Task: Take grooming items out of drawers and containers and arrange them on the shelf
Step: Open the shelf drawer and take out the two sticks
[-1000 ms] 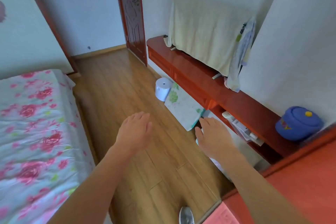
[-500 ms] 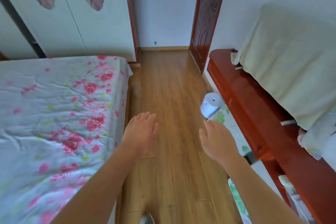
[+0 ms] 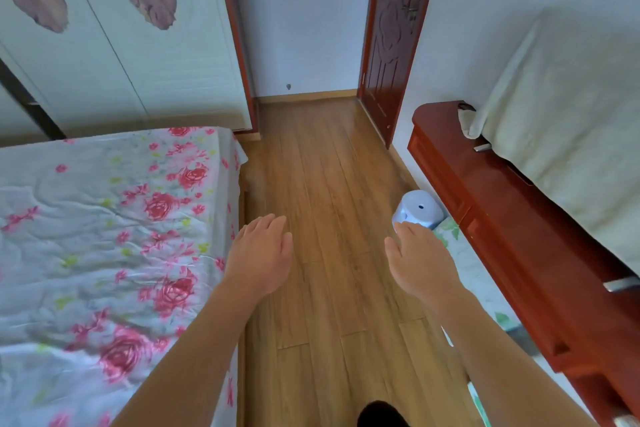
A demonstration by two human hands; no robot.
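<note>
Left hand (image 3: pixel 259 255) and right hand (image 3: pixel 420 262), both relaxed and holding nothing, over the wooden plank floor (image 3: pixel 329 184); the small white cylindrical stool (image 3: pixel 419 210) ahead risks a trip.

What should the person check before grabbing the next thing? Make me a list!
1. Left hand empty: ok, fingers relaxed, holding nothing.
2. Right hand empty: ok, also holding nothing.
3. Floor ahead free to walk: ok; the stool stands off to the side by the cabinet.
4. Any grooming items in sight: not ok, none show.
5. Which shelf to fill: cannot tell.
</note>
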